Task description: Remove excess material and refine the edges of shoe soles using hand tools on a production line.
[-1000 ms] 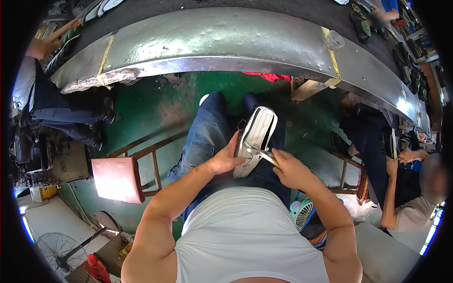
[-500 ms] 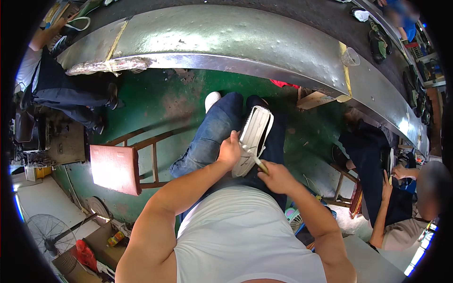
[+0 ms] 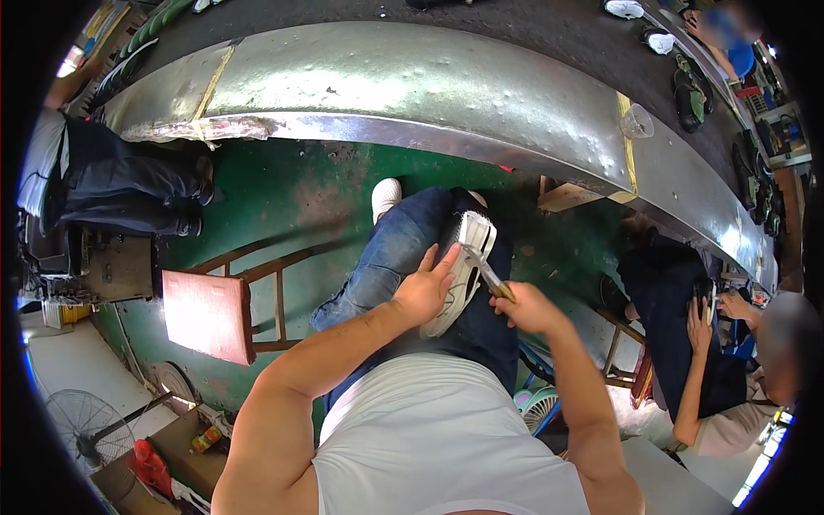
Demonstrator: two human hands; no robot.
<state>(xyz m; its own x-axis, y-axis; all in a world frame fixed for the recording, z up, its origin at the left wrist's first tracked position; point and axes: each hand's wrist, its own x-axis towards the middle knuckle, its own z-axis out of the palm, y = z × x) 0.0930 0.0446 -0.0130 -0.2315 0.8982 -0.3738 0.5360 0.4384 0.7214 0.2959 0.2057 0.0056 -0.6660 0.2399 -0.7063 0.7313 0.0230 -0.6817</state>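
Note:
A white shoe (image 3: pixel 464 302) lies lengthwise across my lap, toe and heel pointing away from and toward me, with dark curved lines and a dark opening on its side. My left hand (image 3: pixel 422 293) grips it from the left, two fingers stretched along its upper side. In my right hand (image 3: pixel 530 307) is a slim tool (image 3: pixel 495 284) with a yellowish handle, closed in the fingers. Its long grey end slants up and left to the shoe, close to my left fingertips. Whether that end is a blade or a brush I cannot make out.
A metal-edged conveyor bench (image 3: pixel 412 81) curves across the front, with shoes (image 3: pixel 691 94) on its dark belt. To my left stands a stool (image 3: pixel 206 313). At the right a seated co-worker (image 3: pixel 712 378) handles a shoe; another person (image 3: pixel 129 176) stands far left. A fan (image 3: pixel 86 433) is lower left.
The shoe has tilted and shifted slightly on my lap. My left fingers have stretched out over it, and my right hand has moved a little right with the tool. Shoes on the belt have shifted.

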